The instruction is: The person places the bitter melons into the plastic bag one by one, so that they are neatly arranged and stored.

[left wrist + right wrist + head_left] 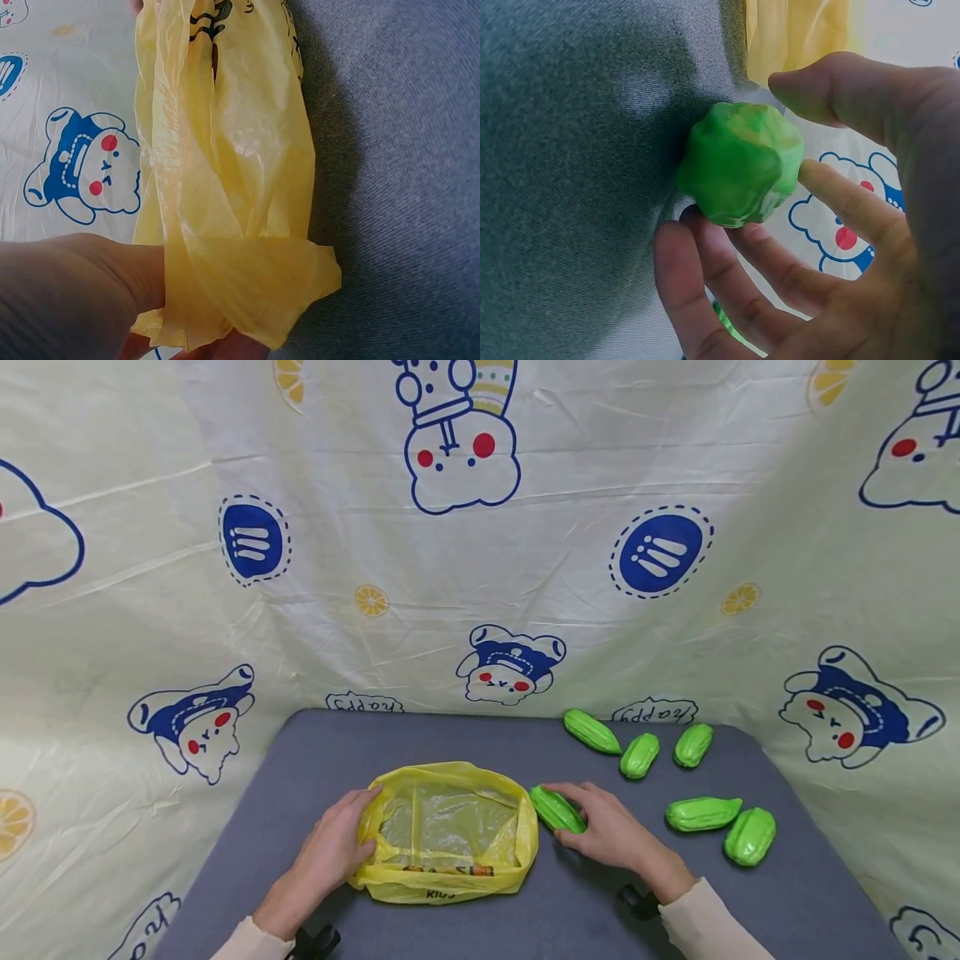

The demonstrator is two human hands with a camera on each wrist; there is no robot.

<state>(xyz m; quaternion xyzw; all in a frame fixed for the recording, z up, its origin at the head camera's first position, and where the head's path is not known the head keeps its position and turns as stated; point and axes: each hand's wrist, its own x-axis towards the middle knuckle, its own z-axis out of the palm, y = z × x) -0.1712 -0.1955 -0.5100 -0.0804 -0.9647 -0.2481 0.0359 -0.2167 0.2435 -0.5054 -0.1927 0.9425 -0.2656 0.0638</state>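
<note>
A yellow plastic bag [435, 887] stands on the table with its wide mouth facing up. My left hand [333, 843] holds its left rim, thumb on the mouth side and fingers on the outer side. In the left wrist view, the folded rim of the bag [247, 285] covers part of that hand. Just right of the bag, my right hand [611, 831] has its fingers curled around a glossy green ribbed gourd [557, 810]. Seen end-on in the right wrist view, the gourd [739, 165] rests against the fingers, the thumb a little apart from it.
Several more green gourds lie on the right of the grey table [450, 739]: a long one [591, 732] and two short ones [640, 756] at the back, a pointed one [702, 814] and a stout one [751, 837] nearer. A printed white sheet [450, 560] hangs behind.
</note>
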